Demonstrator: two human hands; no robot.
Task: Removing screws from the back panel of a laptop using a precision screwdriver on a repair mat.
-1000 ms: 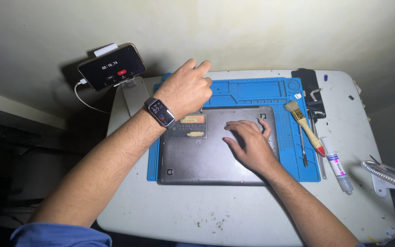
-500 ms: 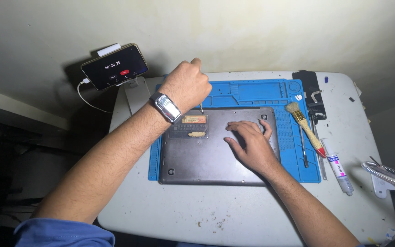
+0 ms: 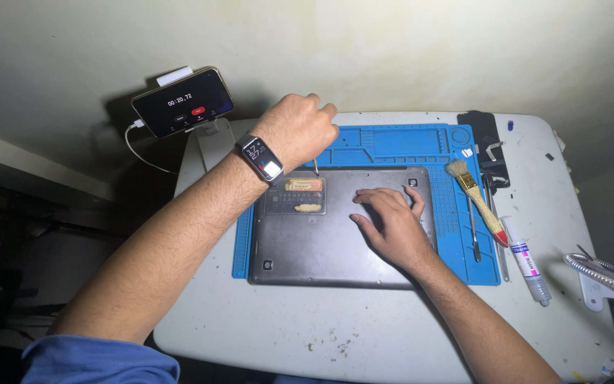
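Since half a second before, the left hand (image 3: 298, 131) had shifted only a little at the top edge of the laptop (image 3: 335, 235), and the right hand (image 3: 392, 226) had stayed flat on the grey cover.

From the head camera, a small white table (image 3: 364, 334) with crumbs near its front edge filled the centre of the frame, against a pale wall, and the room at the left was dark. A blue work mat (image 3: 399, 146) lay on the table, and the closed laptop lay on it, bottom side up, in the middle of the frame.

The left hand was closed around a thin tool (image 3: 315, 167), most of it hidden in the fist; only the metal tip showed, touching the laptop's top edge. The right hand was open and held nothing.

At the right of the mat lay a brush (image 3: 476, 199) and a white tube (image 3: 529, 267). At the upper left a phone (image 3: 182, 102) stood on a holder. A smartwatch (image 3: 261, 158) was on the left wrist.
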